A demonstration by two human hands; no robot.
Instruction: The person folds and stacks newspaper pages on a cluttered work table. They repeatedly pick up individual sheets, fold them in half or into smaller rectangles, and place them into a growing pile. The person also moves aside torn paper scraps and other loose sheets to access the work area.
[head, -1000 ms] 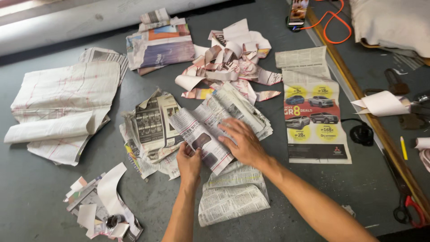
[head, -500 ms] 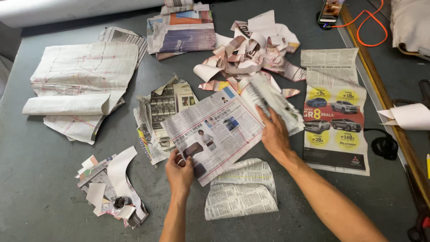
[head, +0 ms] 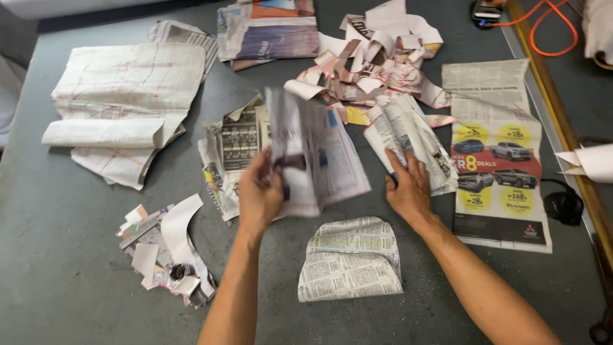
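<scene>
Lifted off the table since a moment before, the newspaper sheet [head: 313, 150] stood blurred, pinched in the left hand [head: 260, 195] at centre; the right hand [head: 408, 188] lay spread on another folded newspaper [head: 408, 137] to its right.

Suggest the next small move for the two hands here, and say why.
Probably lay the lifted newspaper sheet flat on the grey table: the left hand pinches its lower edge so it stands up, blurred, while the right hand presses down the other newspaper section beside it.
</scene>
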